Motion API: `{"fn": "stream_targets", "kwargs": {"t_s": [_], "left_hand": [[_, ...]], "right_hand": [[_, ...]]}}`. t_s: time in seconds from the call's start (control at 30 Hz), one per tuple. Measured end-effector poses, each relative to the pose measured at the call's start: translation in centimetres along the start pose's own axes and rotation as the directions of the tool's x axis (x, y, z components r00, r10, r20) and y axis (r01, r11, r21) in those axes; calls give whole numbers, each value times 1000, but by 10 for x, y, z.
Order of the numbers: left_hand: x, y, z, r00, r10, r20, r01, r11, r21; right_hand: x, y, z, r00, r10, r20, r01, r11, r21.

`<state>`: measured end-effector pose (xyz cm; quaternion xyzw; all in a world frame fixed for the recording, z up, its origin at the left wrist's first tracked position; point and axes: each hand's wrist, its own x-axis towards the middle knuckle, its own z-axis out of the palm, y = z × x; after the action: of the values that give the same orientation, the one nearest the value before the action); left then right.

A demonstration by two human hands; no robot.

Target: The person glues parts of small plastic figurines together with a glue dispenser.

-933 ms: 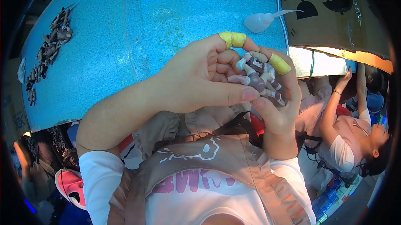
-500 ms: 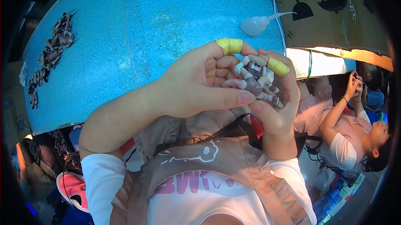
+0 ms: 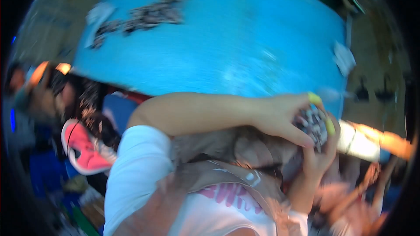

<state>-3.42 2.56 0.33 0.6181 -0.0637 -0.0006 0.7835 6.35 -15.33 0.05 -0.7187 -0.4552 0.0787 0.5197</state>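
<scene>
My left hand (image 3: 283,114) and my right hand (image 3: 320,155) meet at the right, just off the front edge of a blue table (image 3: 210,52). Between them they grip a small jointed figurine (image 3: 313,124) in white and dark purplish brown. Motion blur hides its finer details. Both thumbs press at its near side while the fingers curl round it. Yellow tape wraps a finger of each hand. At the far left of the table lies a loose row of similar small figurines (image 3: 153,16), too smeared to tell apart.
White paper (image 3: 99,17) lies by the figurine row, and a crumpled tissue (image 3: 344,58) at the table's right edge. A pale squeeze bottle (image 3: 329,93) is blurred beyond my hands. A cardboard box (image 3: 378,56) stands right; another person (image 3: 350,203) is at lower right.
The whole view has swung, so the table and figurine row sit farther right. My hands, still on the figurine, appear lower and farther right in the picture.
</scene>
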Motion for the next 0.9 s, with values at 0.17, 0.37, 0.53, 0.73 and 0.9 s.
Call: {"fn": "stream_targets", "kwargs": {"t_s": [0.17, 0.37, 0.53, 0.73, 0.9], "left_hand": [[0, 10, -12, 925, 251, -286, -108, 894, 435], [-54, 63, -124, 715, 485, -504, 650, -195, 734], [-111, 48, -207, 651, 638, -411, 722, -355, 593], [-177, 64, -255, 634, 464, -619, 770, -456, 446], [-275, 86, -289, 673, 448, -589, 735, -495, 463]], "right_hand": [[-12, -7, -1, 1000, -18, -17, 16, 996, -87], [-17, 16, -5, 999, 20, -29, -23, 990, -141], [-10, 20, 12, 998, -55, -17, 50, 974, -221], [-10, 36, 9, 982, -189, 1, 173, 894, -413], [-4, 45, 28, 907, -415, -64, 305, 755, -580]]}}
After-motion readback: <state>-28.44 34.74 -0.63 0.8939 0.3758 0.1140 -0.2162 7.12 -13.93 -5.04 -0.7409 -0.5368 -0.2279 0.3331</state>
